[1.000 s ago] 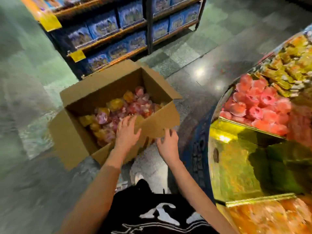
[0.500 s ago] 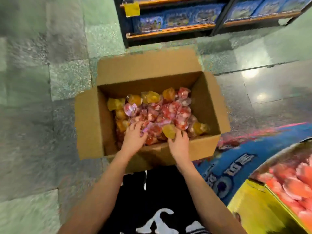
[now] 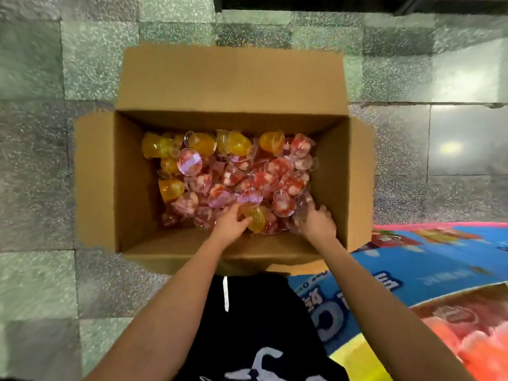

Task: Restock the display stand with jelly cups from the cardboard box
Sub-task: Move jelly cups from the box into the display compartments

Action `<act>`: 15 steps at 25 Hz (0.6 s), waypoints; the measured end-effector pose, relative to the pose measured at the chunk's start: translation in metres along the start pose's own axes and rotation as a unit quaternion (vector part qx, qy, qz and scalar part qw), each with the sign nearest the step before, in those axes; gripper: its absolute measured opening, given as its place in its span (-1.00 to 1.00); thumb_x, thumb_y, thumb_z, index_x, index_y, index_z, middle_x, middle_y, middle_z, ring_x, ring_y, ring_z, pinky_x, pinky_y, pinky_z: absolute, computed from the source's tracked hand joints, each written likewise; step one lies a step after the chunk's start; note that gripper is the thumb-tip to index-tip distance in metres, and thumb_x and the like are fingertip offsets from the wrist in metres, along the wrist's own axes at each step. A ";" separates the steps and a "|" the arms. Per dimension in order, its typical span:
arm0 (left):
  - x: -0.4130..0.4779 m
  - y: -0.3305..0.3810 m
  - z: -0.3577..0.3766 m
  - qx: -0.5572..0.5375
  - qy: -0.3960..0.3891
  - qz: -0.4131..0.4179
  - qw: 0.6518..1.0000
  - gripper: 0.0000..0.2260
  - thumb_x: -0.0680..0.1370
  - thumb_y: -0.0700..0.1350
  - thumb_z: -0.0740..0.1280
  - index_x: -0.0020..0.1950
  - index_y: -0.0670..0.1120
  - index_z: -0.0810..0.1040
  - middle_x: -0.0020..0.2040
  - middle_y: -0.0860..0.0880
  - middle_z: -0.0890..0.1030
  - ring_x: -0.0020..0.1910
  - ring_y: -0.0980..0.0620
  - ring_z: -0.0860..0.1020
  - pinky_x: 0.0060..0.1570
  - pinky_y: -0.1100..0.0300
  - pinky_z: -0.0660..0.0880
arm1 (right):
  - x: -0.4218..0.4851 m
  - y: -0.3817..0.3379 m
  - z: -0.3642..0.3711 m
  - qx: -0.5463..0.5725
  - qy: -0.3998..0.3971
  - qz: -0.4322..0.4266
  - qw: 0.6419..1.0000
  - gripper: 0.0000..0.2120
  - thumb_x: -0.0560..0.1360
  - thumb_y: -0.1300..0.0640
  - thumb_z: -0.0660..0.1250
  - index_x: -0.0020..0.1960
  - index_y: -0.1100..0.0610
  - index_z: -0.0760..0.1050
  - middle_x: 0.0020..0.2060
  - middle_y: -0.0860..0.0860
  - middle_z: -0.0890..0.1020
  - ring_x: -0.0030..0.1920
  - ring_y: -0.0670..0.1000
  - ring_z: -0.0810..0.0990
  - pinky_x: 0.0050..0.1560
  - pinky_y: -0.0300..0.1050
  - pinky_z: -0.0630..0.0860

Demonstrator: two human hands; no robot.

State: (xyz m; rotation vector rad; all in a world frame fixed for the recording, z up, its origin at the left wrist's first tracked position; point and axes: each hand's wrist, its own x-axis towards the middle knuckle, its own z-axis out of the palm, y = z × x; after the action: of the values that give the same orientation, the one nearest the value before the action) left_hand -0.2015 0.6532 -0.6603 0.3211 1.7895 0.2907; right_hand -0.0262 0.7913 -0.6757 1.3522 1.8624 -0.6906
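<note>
An open cardboard box (image 3: 231, 78) sits on the floor below me, with several red and yellow jelly cups (image 3: 247, 177) piled inside. Both my hands are down in the near part of the pile. My left hand (image 3: 229, 222) curls around a yellow jelly cup (image 3: 254, 217). My right hand (image 3: 316, 221) digs among clear red cups by the box's right wall, fingers bent over them; what it holds is hidden. The display stand (image 3: 412, 270), blue with printed lettering, curves in at the lower right, with red cups (image 3: 472, 342) in its tray.
Shiny grey-green floor tiles (image 3: 41, 160) surround the box. The base of a dark shelf unit (image 3: 302, 4) runs along the top edge. My black shorts (image 3: 247, 325) fill the bottom centre, between box and stand.
My view tipped down over the box and the shelves slid out of sight. Both hands went from the box's near edge deeper into the cups; the left one closed round a yellow cup.
</note>
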 end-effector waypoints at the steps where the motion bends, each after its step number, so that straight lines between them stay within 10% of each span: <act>1: 0.008 0.000 0.006 -0.007 -0.008 -0.015 1.000 -0.47 0.59 0.07 0.32 0.53 0.04 0.25 0.48 -0.11 0.31 0.42 -0.13 0.37 0.44 -0.04 0.28 | 0.007 0.000 -0.001 -0.022 -0.035 -0.001 0.999 -0.33 0.56 -0.15 0.25 0.53 0.08 0.10 0.32 0.23 0.39 0.32 0.26 0.38 0.26 0.10 0.38; 8: 0.024 0.016 0.037 -0.108 0.048 -0.054 0.992 -0.51 0.57 -0.02 0.38 0.48 0.09 0.32 0.51 -0.17 0.09 0.46 -0.21 0.26 0.43 0.00 0.21 | 0.006 -0.003 0.008 -0.076 -0.020 -0.011 0.997 -0.47 0.60 -0.06 0.17 0.50 0.09 0.14 0.36 0.25 0.33 0.37 0.27 0.31 0.39 0.12 0.17; 15: 0.016 0.006 0.020 -0.196 0.100 0.023 0.975 -0.67 0.59 -0.06 0.34 0.32 0.17 0.40 0.25 0.05 0.47 0.25 0.00 0.46 0.16 0.13 0.41 | -0.015 -0.015 -0.010 0.348 0.148 0.012 0.925 -0.52 0.61 0.02 0.26 0.49 0.01 0.24 0.37 0.07 0.35 0.28 0.01 0.40 0.29 -0.11 0.34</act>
State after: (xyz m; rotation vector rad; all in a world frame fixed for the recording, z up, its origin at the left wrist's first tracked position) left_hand -0.1856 0.6651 -0.6771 0.0516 1.8725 0.7185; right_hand -0.0401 0.7860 -0.6574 2.0131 1.8979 -1.2743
